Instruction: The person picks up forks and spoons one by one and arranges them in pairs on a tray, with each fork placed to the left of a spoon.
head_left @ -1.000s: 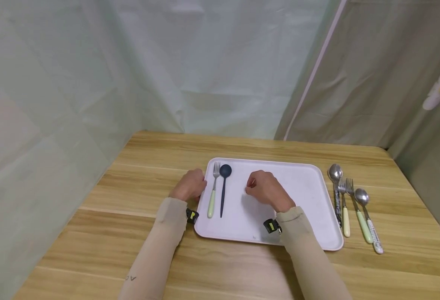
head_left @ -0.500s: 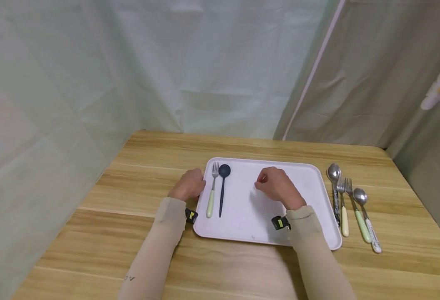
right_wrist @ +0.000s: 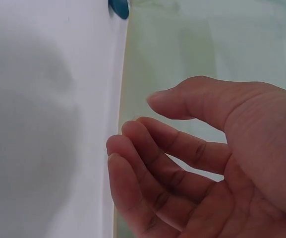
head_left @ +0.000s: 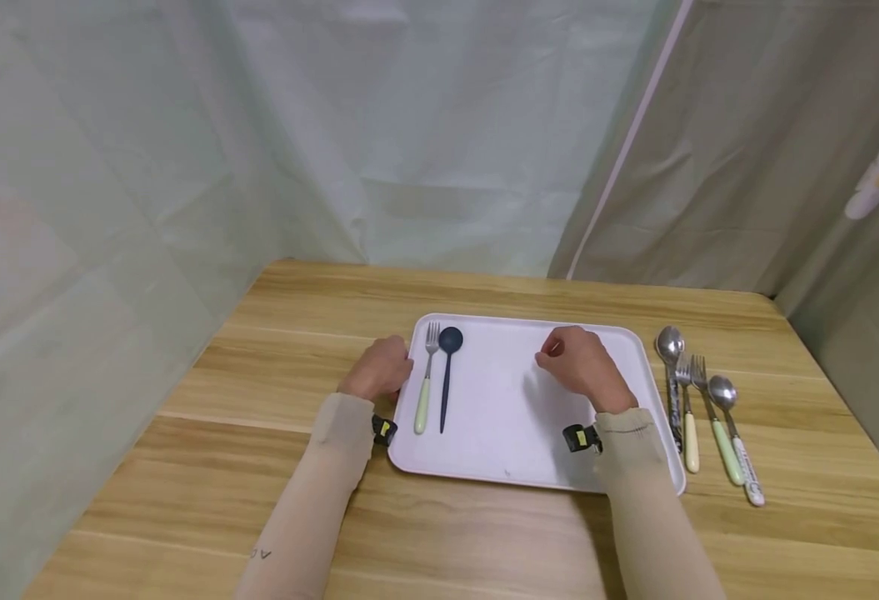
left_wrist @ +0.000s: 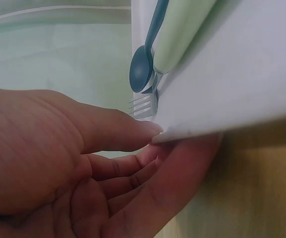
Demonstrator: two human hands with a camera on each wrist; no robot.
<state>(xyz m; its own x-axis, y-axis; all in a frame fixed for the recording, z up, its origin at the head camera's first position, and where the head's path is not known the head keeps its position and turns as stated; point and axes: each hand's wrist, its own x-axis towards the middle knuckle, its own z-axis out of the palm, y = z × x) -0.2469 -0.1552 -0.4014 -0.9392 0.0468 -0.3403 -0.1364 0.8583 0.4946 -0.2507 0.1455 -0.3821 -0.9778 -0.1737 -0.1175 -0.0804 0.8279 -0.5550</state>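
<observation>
**Left hand on tray rim, right hand unloaded above tray**

Left hand (head_left: pixel 379 367): pinches the left edge of the white tray (head_left: pixel 495 417); left wrist view shows the thumb at the top of the rim and fingers beneath it. Right hand (head_left: pixel 585 367): holds nothing; fingers loosely bent, thumb apart from them. Position: over the right half of the tray, its shadow falling on the surface below.

Tray lies flat on the wood-grain table (head_left: pixel 259 417), long side across the person's front. On it, near the left edge, two pieces side by side, slightly apart: a fork with a pale green handle (head_left: pixel 424 396), and to its right a dark blue spoon (head_left: pixel 450 340). Tines and bowl both point to the far side.

On the table, just beyond the tray's right edge, four more pieces in a loose row, heads to the far side. Left to right: spoon with a dark patterned handle (head_left: pixel 669 343), fork with a cream handle (head_left: pixel 691 442), fork with a light green handle (head_left: pixel 726 452), spoon with a white patterned handle (head_left: pixel 746 475). Contact between the first three: cannot tell.

Behind the table: pale hanging fabric (head_left: pixel 446 150).
</observation>
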